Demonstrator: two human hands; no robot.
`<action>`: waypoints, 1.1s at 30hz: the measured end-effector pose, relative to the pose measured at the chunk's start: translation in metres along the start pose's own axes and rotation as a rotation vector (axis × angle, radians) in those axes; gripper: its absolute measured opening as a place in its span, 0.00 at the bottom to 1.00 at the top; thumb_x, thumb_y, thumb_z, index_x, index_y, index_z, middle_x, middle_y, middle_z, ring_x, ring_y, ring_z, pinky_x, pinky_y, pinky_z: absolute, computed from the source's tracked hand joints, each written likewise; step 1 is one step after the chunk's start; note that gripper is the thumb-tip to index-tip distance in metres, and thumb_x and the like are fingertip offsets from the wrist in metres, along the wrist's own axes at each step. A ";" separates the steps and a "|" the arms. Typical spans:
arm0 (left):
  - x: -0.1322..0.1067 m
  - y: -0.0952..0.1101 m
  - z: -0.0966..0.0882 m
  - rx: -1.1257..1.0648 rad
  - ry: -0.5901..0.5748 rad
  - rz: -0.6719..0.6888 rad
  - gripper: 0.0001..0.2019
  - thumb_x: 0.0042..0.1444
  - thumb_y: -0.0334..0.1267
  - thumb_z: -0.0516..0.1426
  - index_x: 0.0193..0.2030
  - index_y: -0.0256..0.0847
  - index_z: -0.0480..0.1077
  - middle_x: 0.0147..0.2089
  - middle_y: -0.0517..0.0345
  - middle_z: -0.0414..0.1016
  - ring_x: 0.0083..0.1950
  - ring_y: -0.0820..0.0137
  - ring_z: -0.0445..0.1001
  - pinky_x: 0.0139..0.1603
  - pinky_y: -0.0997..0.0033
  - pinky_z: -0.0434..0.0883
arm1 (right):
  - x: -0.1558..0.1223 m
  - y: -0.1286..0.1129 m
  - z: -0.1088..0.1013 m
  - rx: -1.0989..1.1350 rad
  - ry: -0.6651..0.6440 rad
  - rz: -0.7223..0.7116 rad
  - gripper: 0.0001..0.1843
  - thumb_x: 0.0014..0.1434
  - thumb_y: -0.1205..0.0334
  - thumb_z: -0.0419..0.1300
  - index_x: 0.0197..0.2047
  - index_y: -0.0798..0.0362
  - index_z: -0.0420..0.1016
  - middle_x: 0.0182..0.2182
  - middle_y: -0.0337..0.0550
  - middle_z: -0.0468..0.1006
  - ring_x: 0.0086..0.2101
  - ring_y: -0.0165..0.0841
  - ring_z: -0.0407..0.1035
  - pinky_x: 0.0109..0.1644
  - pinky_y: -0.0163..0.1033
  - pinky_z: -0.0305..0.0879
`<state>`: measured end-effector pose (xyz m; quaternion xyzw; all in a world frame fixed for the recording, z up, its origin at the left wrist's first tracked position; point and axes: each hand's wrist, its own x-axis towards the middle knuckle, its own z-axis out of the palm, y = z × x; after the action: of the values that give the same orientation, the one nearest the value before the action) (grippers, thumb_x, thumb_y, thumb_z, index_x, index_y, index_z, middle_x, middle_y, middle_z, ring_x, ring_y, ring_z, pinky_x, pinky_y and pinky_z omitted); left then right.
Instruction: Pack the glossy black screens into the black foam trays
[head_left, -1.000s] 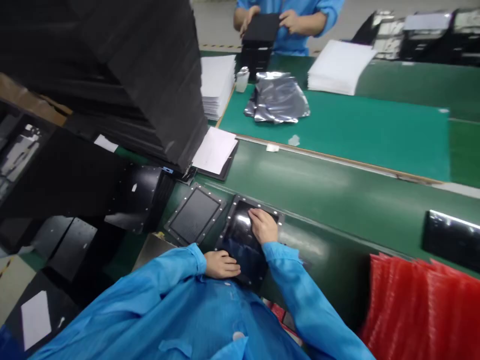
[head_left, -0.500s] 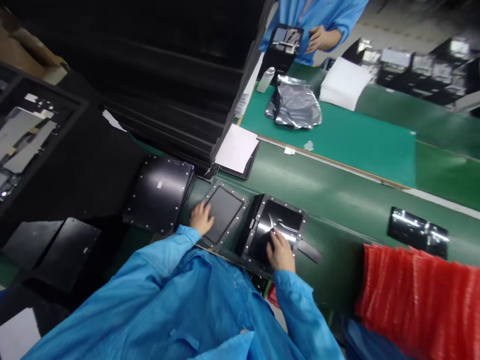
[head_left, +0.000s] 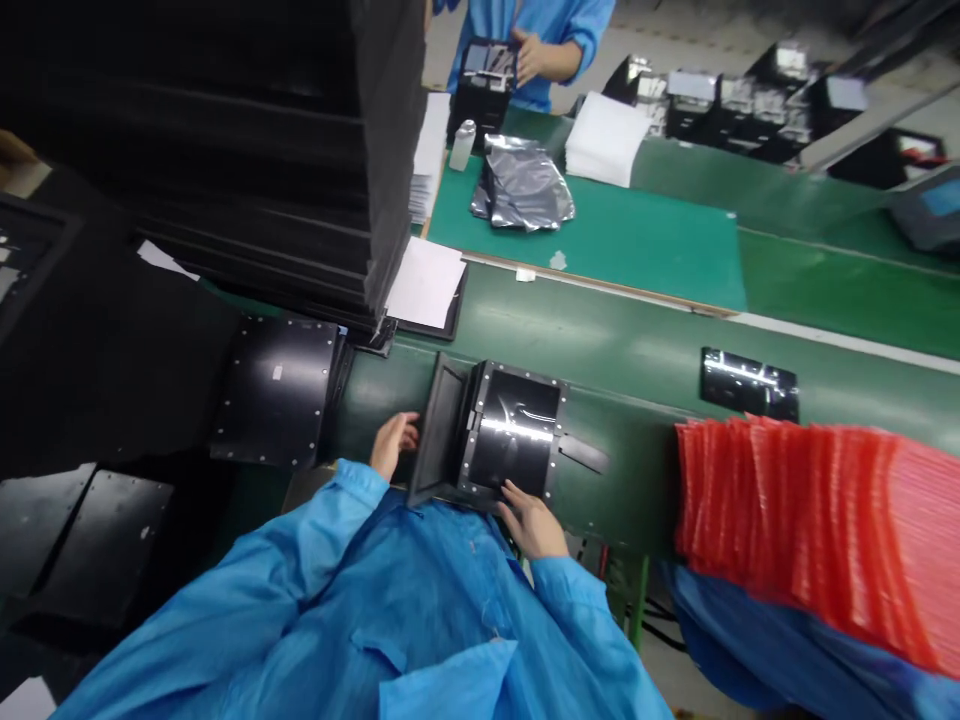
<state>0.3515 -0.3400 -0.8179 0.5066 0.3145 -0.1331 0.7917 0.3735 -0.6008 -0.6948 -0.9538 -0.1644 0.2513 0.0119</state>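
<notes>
We look down at our own two hands on a green conveyor belt [head_left: 622, 370], with our blue coat [head_left: 442, 620] filling the bottom of the view. Our left hand [head_left: 394, 445] reaches forward with the palm down and the fingers open and loosely spread. It holds nothing and sits just beside the outer face of a tilted-up lid [head_left: 441, 430]; we cannot tell whether the fingers touch it. Our right hand [head_left: 531, 525] comes in lower, with the wrist angled up and the fingers open and fairly close together. They lie against the near rim of a black case [head_left: 514, 470], without a clear grip.

The case sits on the belt right in front of us, between our hands and the far side of the belt, with the lid standing up along its left side. Its glossy inside faces up, and studs line its rim. A short black strap [head_left: 581, 453] sticks out from its right side.

To our left, a studded black panel [head_left: 274, 390] lies beside the case, below a tall stack of black boards [head_left: 262, 150]. To our right is a pile of red ribbed sheets [head_left: 795, 520]. Across the belt, a co-worker's hand [head_left: 529, 55] holds a black box [head_left: 487, 70].
</notes>
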 end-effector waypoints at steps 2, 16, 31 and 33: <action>-0.014 0.007 0.017 -0.019 -0.176 0.098 0.35 0.60 0.61 0.38 0.46 0.32 0.72 0.32 0.49 0.74 0.32 0.66 0.74 0.38 0.65 0.72 | 0.022 -0.016 -0.026 0.066 -0.027 0.032 0.18 0.58 0.50 0.52 0.41 0.48 0.79 0.40 0.47 0.80 0.41 0.44 0.74 0.44 0.47 0.70; -0.097 0.027 0.157 0.698 -0.065 0.290 0.08 0.57 0.36 0.55 0.41 0.41 0.73 0.35 0.57 0.74 0.39 0.69 0.73 0.44 0.70 0.69 | 0.060 0.055 -0.059 0.540 0.123 -0.038 0.30 0.57 0.34 0.42 0.16 0.48 0.48 0.12 0.34 0.53 0.18 0.28 0.52 0.24 0.35 0.49; -0.098 0.024 0.143 1.192 -0.313 0.359 0.12 0.59 0.41 0.53 0.46 0.42 0.73 0.44 0.54 0.77 0.45 0.65 0.74 0.46 0.67 0.67 | 0.089 0.101 -0.082 -0.181 -0.237 0.177 0.27 0.66 0.50 0.44 0.35 0.55 0.81 0.32 0.56 0.79 0.34 0.42 0.73 0.31 0.38 0.57; -0.084 0.044 0.099 1.267 -0.289 0.439 0.11 0.58 0.41 0.54 0.44 0.42 0.74 0.43 0.53 0.77 0.45 0.65 0.73 0.46 0.66 0.66 | 0.088 0.101 -0.083 -0.198 -0.221 0.192 0.27 0.65 0.49 0.44 0.36 0.54 0.81 0.31 0.56 0.79 0.33 0.42 0.73 0.30 0.38 0.57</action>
<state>0.3461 -0.4170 -0.7048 0.9011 -0.0428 -0.1944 0.3851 0.5166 -0.6628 -0.6748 -0.9281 -0.0967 0.3373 -0.1243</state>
